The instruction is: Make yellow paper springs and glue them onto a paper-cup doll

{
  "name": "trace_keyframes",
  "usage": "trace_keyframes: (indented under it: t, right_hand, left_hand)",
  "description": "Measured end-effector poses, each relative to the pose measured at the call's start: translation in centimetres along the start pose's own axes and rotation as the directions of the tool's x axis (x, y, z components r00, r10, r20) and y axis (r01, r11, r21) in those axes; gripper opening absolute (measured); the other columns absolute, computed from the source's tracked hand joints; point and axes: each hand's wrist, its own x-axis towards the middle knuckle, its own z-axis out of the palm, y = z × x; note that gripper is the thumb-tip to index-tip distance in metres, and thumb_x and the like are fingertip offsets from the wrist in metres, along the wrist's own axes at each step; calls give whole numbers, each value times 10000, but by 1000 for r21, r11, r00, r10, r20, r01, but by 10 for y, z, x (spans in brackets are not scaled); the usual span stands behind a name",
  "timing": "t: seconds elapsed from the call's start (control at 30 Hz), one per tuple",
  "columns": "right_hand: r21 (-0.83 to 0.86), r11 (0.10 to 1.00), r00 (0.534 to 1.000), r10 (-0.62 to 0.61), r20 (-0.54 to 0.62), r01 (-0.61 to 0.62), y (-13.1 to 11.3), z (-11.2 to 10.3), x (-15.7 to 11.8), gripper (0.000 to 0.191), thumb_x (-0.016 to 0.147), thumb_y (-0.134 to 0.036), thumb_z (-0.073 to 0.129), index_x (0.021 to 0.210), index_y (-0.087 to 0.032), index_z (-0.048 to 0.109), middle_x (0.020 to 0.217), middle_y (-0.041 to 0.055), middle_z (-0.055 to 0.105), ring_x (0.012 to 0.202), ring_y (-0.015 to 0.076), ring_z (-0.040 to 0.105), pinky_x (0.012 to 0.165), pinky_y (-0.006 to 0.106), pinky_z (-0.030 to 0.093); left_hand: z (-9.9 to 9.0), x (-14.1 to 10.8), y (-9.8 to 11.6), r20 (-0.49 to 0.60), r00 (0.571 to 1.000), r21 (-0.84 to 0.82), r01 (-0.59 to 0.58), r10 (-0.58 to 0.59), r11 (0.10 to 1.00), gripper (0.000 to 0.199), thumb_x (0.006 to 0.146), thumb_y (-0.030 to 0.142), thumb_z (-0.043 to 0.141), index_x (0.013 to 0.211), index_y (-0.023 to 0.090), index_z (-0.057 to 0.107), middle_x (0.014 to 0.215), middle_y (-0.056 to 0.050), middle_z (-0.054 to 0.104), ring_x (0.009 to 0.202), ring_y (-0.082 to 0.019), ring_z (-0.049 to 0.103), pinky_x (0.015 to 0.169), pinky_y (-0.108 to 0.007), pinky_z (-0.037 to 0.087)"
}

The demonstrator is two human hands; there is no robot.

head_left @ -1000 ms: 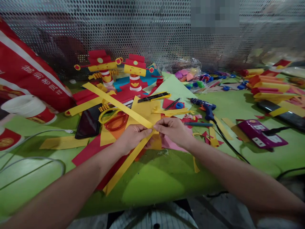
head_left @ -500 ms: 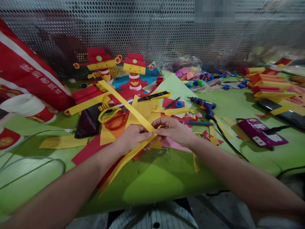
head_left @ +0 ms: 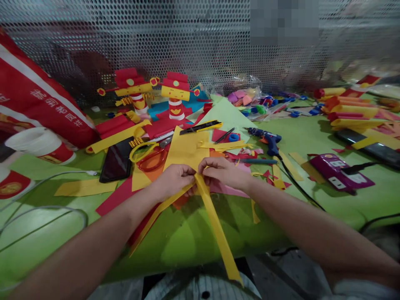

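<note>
My left hand (head_left: 177,180) and my right hand (head_left: 225,173) meet over the table's near side, fingers pinched on yellow paper strips (head_left: 218,230) where these join. One strip hangs toward me past the table edge. The other slants down to the left beneath my left forearm. Just beyond my hands lies a yellow paper sheet (head_left: 187,146) among red, orange and pink pieces. Red-orange-handled scissors (head_left: 152,160) and yellow-handled scissors (head_left: 140,152) rest left of it, and a yellow utility knife (head_left: 201,127) lies across its far end.
Two paper figures with red hats (head_left: 176,98) stand at the back. A glue gun (head_left: 268,139) and a purple power strip (head_left: 340,173) sit to the right, their cords trailing. A phone (head_left: 117,160), paper cups (head_left: 40,146) and a red bag (head_left: 46,91) are on the left.
The strip that pointed away to the upper left has swung over and now hangs toward me. My hands stay pinched at the join. The view has shifted slightly.
</note>
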Motion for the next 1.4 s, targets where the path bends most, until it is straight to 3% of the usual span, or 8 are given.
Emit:
trace_keyframes:
  t: [0.1,0.17,0.33,0.47,0.63,0.77,1.17,1.4]
  right_hand:
    - [-116,993,989,-22,-143,5,0,5,-2,127,683,-249,622,699,-184,514,615,-48,547,488,75,510,460,204,404]
    - [-94,993,984,54,-171,-71,0,8,-3,231,662,-292,677,730,-198,477,595,-56,543,444,77,495,414,203,390]
    - [137,960,969,244,25,-245,-2,10,-3,235,708,-254,654,840,-206,465,528,-82,519,411,75,480,393,189,385]
    - [-10,986,986,167,-8,-167,-3,6,-5,113,751,-188,579,850,-193,525,542,-87,496,364,38,366,358,171,276]
    - [-327,945,999,-6,-36,-7,-6,1,-7,104,767,-239,568,826,-159,596,640,-25,578,545,83,492,499,206,356]
    - [-483,876,998,-41,-55,10,-9,0,-7,152,789,-258,551,844,-139,627,681,-5,605,590,94,500,530,214,344]
    - [-584,811,993,-50,-103,-20,-18,5,-11,166,831,-202,506,784,-146,655,614,-9,600,574,94,524,535,204,335]
    - [-574,819,996,-41,-83,-14,-17,3,-11,154,816,-198,514,768,-157,655,543,-27,561,514,91,506,534,210,345]
  left_hand:
    - [2,-2,1,-122,989,165,-65,86,984,125,679,150,518,606,182,615,510,9,619,453,-117,559,477,-206,437]
    - [3,-3,0,-188,971,275,-91,146,957,141,677,144,513,616,194,629,551,5,636,503,-131,579,498,-210,436]
    - [2,-3,-1,-206,957,347,-122,202,930,150,681,146,513,647,209,645,568,4,644,522,-147,579,517,-221,419]
    - [1,-6,7,-160,967,435,-113,200,893,168,684,124,503,587,199,617,508,19,611,503,-131,552,533,-210,394]
    - [-2,-8,12,-109,979,471,-101,172,876,155,711,164,498,669,174,646,525,26,612,518,-122,540,548,-210,393]
    - [-5,-7,9,-64,984,443,-120,165,888,209,736,199,476,802,151,668,584,12,642,570,-132,564,587,-225,423]
    - [-3,-7,7,-61,974,521,-157,219,839,224,739,186,461,789,156,678,676,0,655,631,-127,557,583,-211,398]
    - [-3,-4,1,-51,959,557,-206,280,805,241,762,324,496,729,151,661,608,9,597,573,-115,499,529,-209,360]
